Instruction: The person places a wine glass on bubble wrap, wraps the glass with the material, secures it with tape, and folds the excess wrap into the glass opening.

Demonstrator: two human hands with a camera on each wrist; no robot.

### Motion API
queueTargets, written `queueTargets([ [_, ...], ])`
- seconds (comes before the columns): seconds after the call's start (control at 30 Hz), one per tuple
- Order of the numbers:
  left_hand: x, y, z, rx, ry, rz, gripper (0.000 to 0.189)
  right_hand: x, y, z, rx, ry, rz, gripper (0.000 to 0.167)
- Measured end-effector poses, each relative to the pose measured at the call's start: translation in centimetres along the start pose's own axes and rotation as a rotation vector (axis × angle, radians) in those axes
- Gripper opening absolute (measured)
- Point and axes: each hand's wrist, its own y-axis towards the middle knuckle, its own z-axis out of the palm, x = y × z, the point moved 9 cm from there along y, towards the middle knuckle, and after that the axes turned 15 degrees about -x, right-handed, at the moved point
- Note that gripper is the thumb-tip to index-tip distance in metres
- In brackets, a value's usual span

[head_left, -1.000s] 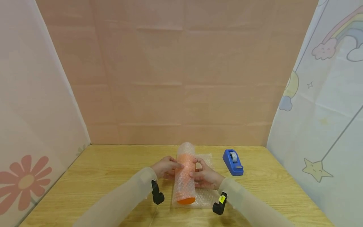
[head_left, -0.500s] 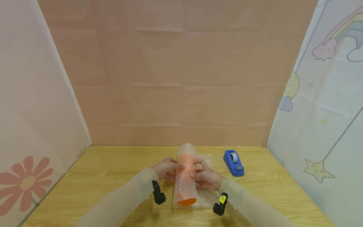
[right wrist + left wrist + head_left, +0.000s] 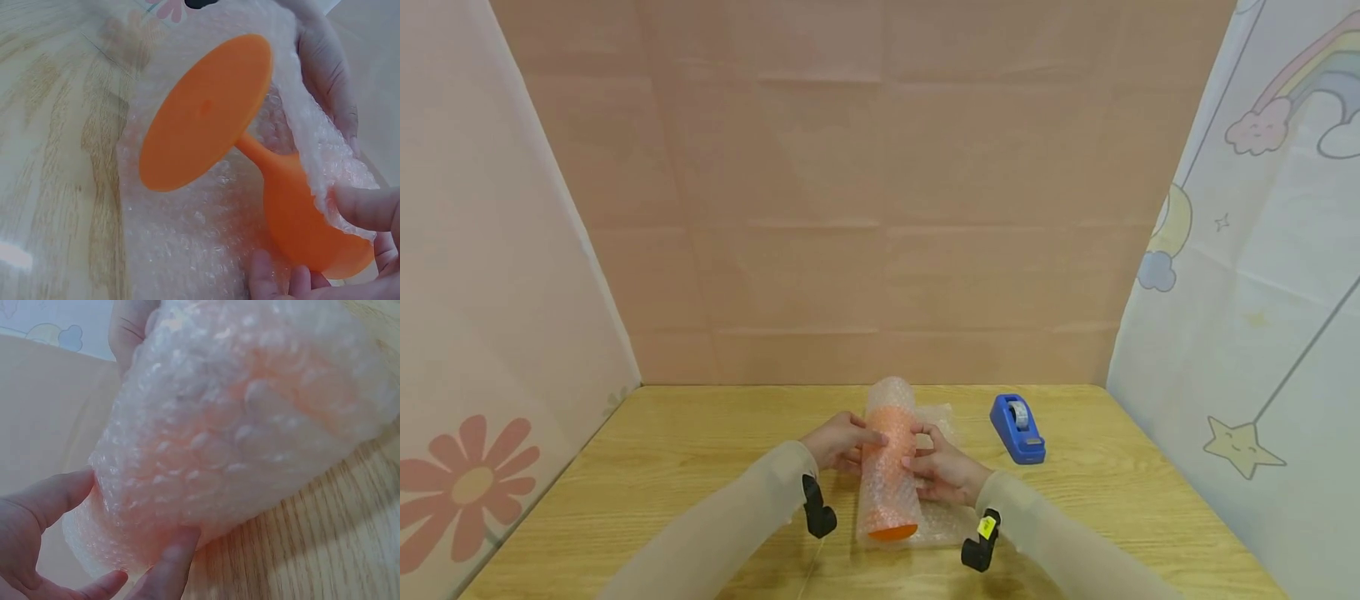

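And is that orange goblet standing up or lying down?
Lying down: the orange goblet lies sideways in the bubble wrap, its round base toward the person.

Shows smooth, matt plastic on the goblet [image 3: 265, 159], glossy, bumpy film on the bubble wrap [image 3: 212, 444], wood on the table [image 3: 685, 433].

I see one orange goblet [image 3: 257, 154] lying on its side, disc foot toward the near edge of the tabletop [image 3: 700, 433]. Translucent bubble wrap [image 3: 889, 479] is rolled around it, with a loose flap extending toward the right edge. The left hand [image 3: 842, 442] and right hand [image 3: 949, 472] grip opposite sides.
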Motion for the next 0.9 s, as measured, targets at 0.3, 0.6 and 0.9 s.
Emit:
queueTargets([
  [0.3, 0.1, 0.0, -0.1, -0.028, 0.037, 0.005, 0.056, 0.7, -0.2, -1.3, -0.186, -0.230, -0.083, 0.062],
  [0.6, 0.0, 0.3, -0.1, -0.043, 0.052, 0.011, 0.057, 3.2, -0.5, -1.6, -0.333, -0.507, -0.249, 0.050],
  [0.9, -0.4, 0.1, 0.1, -0.025, 0.027, 0.017, 0.058, 3.7, -0.7, -0.5, -0.302, -0.430, -0.226, 0.041],
])
